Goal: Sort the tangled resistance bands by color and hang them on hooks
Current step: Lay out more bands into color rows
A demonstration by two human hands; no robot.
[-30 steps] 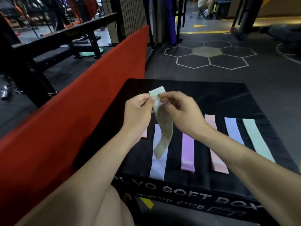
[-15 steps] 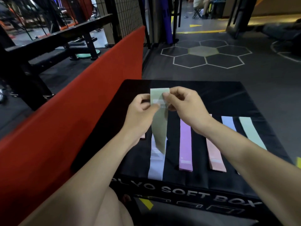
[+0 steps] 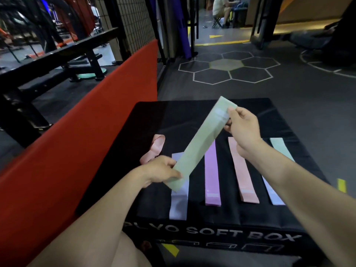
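Green band (image 3: pixel 200 143) x1 in both hands; 5 flat, 1 pink crumpled (image 3: pixel 153 149).

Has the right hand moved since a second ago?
Yes. The right hand has drawn rightward, away from the left hand, stretching the pale green resistance band above the black soft box.

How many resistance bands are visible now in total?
7: a sage green band stretched between both hands; a crumpled pink one; flat on the black soft box, lavender, purple, peach, another lavender, mint. Arms may hide more.
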